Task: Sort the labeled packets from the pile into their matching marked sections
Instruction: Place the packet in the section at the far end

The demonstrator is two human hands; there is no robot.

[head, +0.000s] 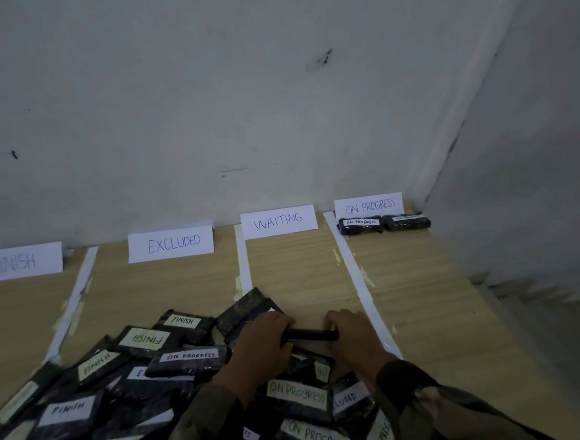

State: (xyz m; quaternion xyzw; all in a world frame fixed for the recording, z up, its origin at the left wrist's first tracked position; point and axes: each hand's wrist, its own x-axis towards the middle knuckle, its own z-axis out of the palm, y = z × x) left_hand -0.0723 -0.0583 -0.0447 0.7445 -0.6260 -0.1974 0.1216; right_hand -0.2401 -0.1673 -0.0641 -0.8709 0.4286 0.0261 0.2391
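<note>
Wooden table (299, 270), lower centre: left hand (261, 347) and right hand (353, 335) curl round the ends of a slim dark packet (310, 335), edge-on, label hidden.

Table (295, 271): light wood grain, crossed by white strips (242, 257). WAITING card (278, 221): white, blue lettering. Lone packet (310, 335) below it: black. Pile of packets (138, 378) lower left of it: black, mottled; labels (68, 408) white or pale yellow-green. Sleeves (431, 402): olive-brown camouflage.

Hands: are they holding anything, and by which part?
One dark packet, gripped at its ends: left hand on one end, right hand on the other.
</note>
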